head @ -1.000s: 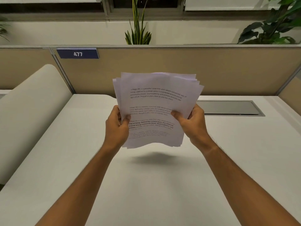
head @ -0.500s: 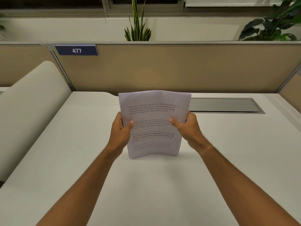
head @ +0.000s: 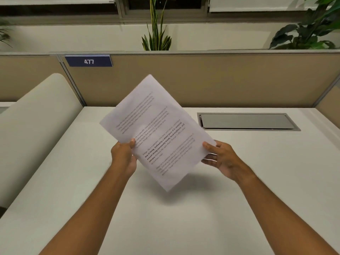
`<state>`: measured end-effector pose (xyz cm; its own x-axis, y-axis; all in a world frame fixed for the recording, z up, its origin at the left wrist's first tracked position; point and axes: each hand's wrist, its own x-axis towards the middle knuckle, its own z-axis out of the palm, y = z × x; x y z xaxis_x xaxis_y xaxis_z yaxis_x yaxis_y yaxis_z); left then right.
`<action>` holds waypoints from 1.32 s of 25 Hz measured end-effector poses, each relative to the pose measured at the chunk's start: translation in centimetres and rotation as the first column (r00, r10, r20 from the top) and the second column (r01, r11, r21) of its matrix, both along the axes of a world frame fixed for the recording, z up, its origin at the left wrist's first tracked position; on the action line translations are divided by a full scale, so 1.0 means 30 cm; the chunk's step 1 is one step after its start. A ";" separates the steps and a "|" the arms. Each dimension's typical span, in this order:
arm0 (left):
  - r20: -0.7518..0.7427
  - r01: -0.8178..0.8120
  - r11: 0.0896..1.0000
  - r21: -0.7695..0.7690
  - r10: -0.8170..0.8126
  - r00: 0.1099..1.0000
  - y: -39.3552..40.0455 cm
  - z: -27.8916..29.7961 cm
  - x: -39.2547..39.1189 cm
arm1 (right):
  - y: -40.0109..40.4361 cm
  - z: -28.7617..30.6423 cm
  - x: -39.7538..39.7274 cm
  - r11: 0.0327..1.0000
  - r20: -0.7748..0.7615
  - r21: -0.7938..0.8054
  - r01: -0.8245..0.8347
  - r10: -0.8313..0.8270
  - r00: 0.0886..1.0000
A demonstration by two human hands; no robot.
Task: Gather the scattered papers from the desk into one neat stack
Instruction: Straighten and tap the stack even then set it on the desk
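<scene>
A stack of white printed papers (head: 158,129) hangs in the air above the white desk (head: 165,218), turned diagonally with one corner pointing down and its edges lined up. My left hand (head: 124,157) pinches its left edge between thumb and fingers. At the lower right edge my right hand (head: 220,160) grips it, thumb on top. A shadow of the papers falls on the desk beneath them.
A grey cable hatch (head: 247,121) is set into the desk at the back right. A beige partition (head: 202,80) with a blue sign "477" (head: 88,61) closes the back. A cream rounded divider (head: 33,126) runs along the left side.
The uneven sheets were dropped upright onto the desk and squared. Now the stack is lifted off the desk and rotated diagonally, both hands still holding it.
</scene>
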<state>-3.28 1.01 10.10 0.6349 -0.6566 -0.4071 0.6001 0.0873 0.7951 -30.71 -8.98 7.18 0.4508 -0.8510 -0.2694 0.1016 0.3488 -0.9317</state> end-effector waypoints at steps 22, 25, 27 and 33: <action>0.699 0.251 0.947 0.200 -0.318 0.641 0.081 -0.122 0.101 | 0.011 -0.015 -0.029 0.910 -0.164 -0.392 0.136 -0.214 0.963; 0.681 0.266 0.938 0.224 -0.346 0.646 0.090 -0.167 0.074 | 0.024 -0.077 -0.043 0.927 -0.209 -0.358 0.111 -0.196 0.958; 0.664 0.265 0.930 0.254 -0.367 0.652 0.097 -0.193 0.052 | 0.044 -0.121 -0.040 0.942 -0.261 -0.324 0.087 -0.177 0.949; 0.515 0.302 0.914 0.270 -0.402 0.757 0.048 -0.156 0.085 | 0.008 -0.079 -0.046 0.934 -0.152 -0.317 0.165 -0.221 0.963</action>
<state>-0.72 2.46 5.43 0.5180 -0.8360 -0.1812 0.0192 -0.2004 0.9795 -32.10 -8.74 4.82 0.2370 -0.9702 -0.0508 -0.0425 0.0419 -0.9982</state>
